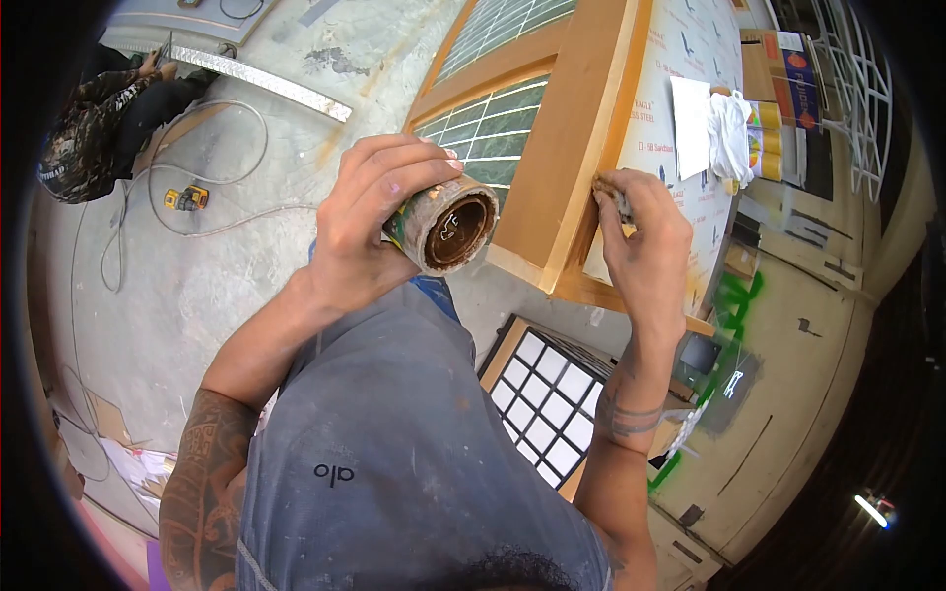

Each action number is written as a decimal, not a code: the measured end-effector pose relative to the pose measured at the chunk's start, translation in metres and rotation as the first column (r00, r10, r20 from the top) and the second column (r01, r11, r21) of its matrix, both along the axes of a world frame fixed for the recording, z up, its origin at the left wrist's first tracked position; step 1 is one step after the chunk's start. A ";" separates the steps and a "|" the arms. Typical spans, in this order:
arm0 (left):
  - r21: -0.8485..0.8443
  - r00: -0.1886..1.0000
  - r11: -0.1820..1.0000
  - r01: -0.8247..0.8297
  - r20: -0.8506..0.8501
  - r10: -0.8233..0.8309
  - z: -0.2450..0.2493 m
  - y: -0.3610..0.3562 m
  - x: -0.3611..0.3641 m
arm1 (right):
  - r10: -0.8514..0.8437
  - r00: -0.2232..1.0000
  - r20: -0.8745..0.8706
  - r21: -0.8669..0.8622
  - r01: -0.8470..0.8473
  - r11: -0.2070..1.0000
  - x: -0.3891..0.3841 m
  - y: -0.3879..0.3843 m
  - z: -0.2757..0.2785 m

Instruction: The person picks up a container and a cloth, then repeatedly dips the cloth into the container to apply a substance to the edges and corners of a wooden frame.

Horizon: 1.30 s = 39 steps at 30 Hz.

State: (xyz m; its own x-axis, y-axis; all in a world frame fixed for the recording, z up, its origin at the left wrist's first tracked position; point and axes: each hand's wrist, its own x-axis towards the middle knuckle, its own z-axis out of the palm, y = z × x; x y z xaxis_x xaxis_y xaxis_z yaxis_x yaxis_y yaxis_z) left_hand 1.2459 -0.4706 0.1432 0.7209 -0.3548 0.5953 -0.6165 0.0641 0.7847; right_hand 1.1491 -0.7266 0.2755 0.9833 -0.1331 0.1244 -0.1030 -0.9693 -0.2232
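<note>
My left hand (379,202) is wrapped around a paint-smeared can (463,231), tilted so that its open mouth faces me. Brown liquid or residue coats the inside of the can. My right hand (645,231) is closed in a pinch on a small stained wad of cloth (621,204), mostly hidden by the fingers. That wad touches or nearly touches the narrow edge of a brown wooden door (576,128) with glass panes. The can is held to the left of the door, apart from it.
Printed white board (680,49) lies beside the door, with paper (690,123) and a white plastic bag (729,138) on it. A black-and-white grid panel (542,399) stands below. At left are a yellow drill (185,199), a hose (264,138) and a crouching person (89,138).
</note>
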 end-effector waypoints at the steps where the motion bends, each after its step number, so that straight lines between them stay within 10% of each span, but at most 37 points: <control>1: -0.001 1.000 1.000 0.002 -0.001 -0.002 0.000 0.000 0.000 | 0.002 1.000 -0.017 0.007 -0.002 1.000 -0.003 0.002 0.001; 10: 0.003 1.000 1.000 -0.002 -0.004 0.002 -0.003 0.000 0.001 | 0.049 0.958 -0.283 0.129 -0.013 0.991 -0.049 0.041 0.035; 22: -0.011 1.000 1.000 -0.002 0.026 0.002 0.000 -0.003 0.002 | -0.013 0.999 -0.030 -0.003 0.013 1.000 0.002 0.001 0.017; 39: -0.015 1.000 1.000 -0.005 0.027 0.005 -0.002 -0.003 0.002 | 0.113 0.941 -0.318 0.057 -0.100 0.993 -0.054 0.049 0.033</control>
State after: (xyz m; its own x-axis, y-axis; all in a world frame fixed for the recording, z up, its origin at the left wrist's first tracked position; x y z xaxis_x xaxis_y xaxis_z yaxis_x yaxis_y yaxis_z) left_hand 1.2476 -0.4735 0.1413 0.7061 -0.3420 0.6201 -0.6381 0.0726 0.7665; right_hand 1.0949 -0.6777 0.3087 0.9789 -0.0234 -0.2030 -0.0716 -0.9697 -0.2337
